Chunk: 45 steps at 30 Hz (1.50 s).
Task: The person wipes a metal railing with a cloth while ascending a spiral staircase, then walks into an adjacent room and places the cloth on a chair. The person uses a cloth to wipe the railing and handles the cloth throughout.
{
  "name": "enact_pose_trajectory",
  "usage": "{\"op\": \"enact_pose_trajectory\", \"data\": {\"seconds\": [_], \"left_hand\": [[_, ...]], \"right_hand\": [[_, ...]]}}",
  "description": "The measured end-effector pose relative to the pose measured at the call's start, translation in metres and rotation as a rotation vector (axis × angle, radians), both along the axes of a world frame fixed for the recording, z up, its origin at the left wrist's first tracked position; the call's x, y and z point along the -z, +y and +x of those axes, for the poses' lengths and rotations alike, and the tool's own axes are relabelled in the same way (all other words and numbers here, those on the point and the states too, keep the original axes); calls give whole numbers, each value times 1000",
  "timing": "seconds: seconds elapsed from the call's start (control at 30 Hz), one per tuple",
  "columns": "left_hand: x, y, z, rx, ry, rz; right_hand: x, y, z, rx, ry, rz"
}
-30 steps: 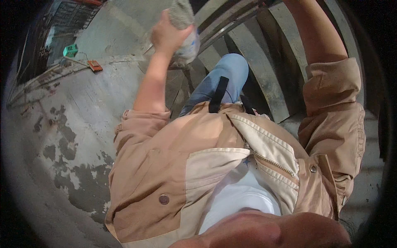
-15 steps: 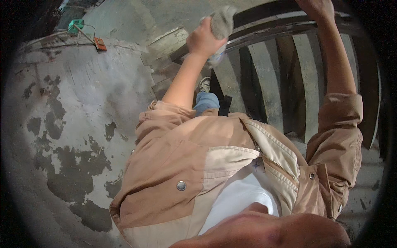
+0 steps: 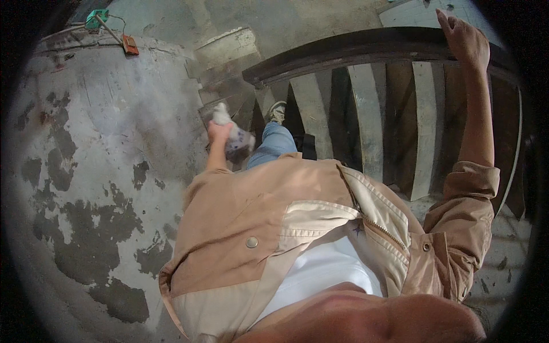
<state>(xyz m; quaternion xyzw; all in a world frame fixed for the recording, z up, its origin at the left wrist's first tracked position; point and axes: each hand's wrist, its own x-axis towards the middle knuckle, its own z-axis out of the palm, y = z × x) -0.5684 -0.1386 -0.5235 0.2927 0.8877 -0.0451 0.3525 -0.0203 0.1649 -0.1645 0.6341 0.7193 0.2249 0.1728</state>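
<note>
Left hand [image 3: 217,132] low in front of the body, fingers closed around a bundle [image 3: 239,140]: pale at the top, clear-wrapped and spotted below, blurred. Contents cannot be told. Bundle is beside the jeans leg [image 3: 274,142]; touching or just apart, unclear.

Right hand [image 3: 470,46] well apart, raised at the dark rail [image 3: 349,47]. One digit sticks out; the rest look curled, palm side hidden, so cannot tell if fully closed. Nothing seen in it; contact with the rail uncertain.

Steps [image 3: 366,114] run under the rail; shoe [image 3: 277,112] near their left end. Patchy grey wall [image 3: 108,148] to the left.

Progress, as judged: pick-up done, bundle in hand. Release not done; no resting place for it evident. How much carrying remains, cannot say.
</note>
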Motion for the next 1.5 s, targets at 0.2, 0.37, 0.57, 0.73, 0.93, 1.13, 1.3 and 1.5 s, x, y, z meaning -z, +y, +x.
{"op": "enact_pose_trajectory", "data": {"seconds": [0.2,0.37,0.57,0.73,0.93,1.13,1.3,1.5], "left_hand": [[-39,82,171,328,-272,497],[-94,191,301,689,-545,982],[-85,228,354,809,-213,1094],[-46,190,239,660,-278,555],[9,176,170,506,-158,444],[20,145,177,758,-218,572],[-17,112,172,756,-191,294],[-67,111,218,692,-504,341]], "right_hand": [[-14,-5,-35,-64,180,161],[-24,-7,-52,52,182,113],[-24,2,-51,92,245,104],[-27,7,-56,49,263,149],[-30,8,-64,36,289,198],[-43,16,-36,202,124,74],[-32,16,5,-152,109,199],[-10,10,2,-189,245,166]]}}
